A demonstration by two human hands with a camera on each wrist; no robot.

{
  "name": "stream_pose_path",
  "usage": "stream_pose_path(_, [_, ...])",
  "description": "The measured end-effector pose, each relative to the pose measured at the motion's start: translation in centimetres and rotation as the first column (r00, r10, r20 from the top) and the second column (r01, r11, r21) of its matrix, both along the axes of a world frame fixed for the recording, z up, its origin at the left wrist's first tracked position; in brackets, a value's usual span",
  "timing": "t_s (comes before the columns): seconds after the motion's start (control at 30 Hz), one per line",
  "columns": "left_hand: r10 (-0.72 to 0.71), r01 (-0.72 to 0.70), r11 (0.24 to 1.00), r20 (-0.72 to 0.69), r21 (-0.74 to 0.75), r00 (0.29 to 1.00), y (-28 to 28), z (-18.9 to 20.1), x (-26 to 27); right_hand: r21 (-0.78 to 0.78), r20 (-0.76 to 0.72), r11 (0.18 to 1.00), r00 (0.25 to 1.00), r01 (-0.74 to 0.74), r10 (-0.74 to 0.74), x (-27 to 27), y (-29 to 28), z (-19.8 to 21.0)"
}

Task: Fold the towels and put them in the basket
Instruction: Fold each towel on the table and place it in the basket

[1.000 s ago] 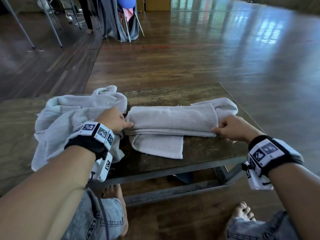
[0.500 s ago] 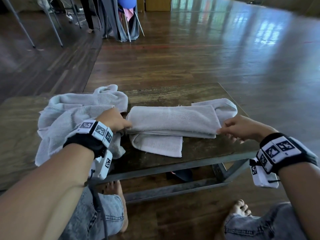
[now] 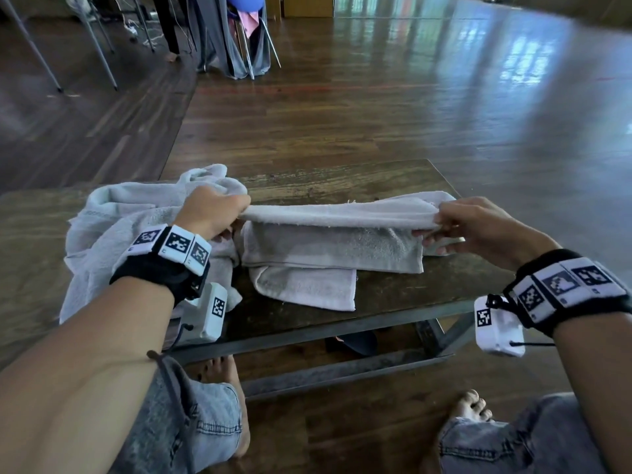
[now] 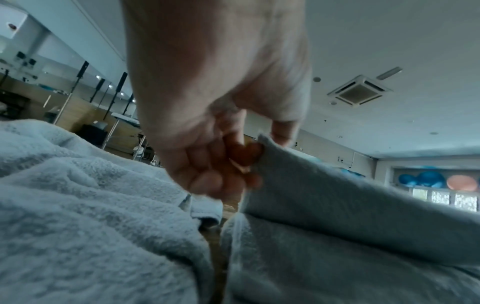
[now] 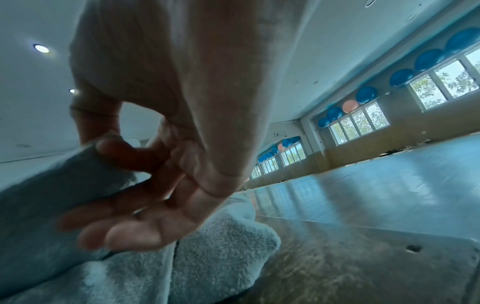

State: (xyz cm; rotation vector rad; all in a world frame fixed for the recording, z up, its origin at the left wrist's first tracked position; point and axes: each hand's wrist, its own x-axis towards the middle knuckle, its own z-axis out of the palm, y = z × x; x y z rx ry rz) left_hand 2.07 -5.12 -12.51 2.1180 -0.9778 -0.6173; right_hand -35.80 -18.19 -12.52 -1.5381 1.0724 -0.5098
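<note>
**Towel lifted at both ends, mid-fold on the low table**

The towel (image 3: 337, 230) lies across the middle of the wooden table (image 3: 342, 181), its upper layer raised off the layers under it. The left hand (image 3: 212, 212) pinches the left end between thumb and curled fingers (image 4: 241, 156). The right hand (image 3: 478, 227) pinches the right end with thumb and forefinger, its other fingers (image 5: 109, 218) stretched out loosely beneath the cloth.

To fold well, I would keep both ends level and the edge between them taut, so the layer comes down square rather than skewed. The bottom layer sticks out toward the near edge and probably needs tucking in line. Beside the left hand a heap of unfolded towels (image 3: 130, 230) crowds the work; keep the lifted edge clear of it. No basket is in view.
</note>
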Motion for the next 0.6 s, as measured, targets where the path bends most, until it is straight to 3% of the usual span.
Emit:
stream_pose_path(0.1, [-0.101,0.121,0.967,-0.098,0.224,0.990,0.5,-0.7,-0.4,0.072,-0.176,0.990,0.976,-0.121,0.132,-0.6,0.4,-0.9])
stream_pose_path(0.17, [-0.129,0.164,0.942,-0.138,0.293,0.982,0.6,-1.5,-0.5,0.094,-0.324,0.979,0.924,-0.182,0.203,-0.8,0.6,-1.7])
stream_pose_path(0.47, [-0.178,0.187,0.922,-0.059,0.340,0.982,0.4,-3.0,0.3,-0.078,-0.504,0.978,0.854,-0.192,0.127,0.0,-0.3,-3.1])
stream_pose_path(0.6, [-0.208,0.195,0.912,-0.001,0.360,0.978,0.6,-2.6,0.1,-0.077,-0.628,0.971,0.767,-0.226,0.129,0.6,-0.4,-3.6])
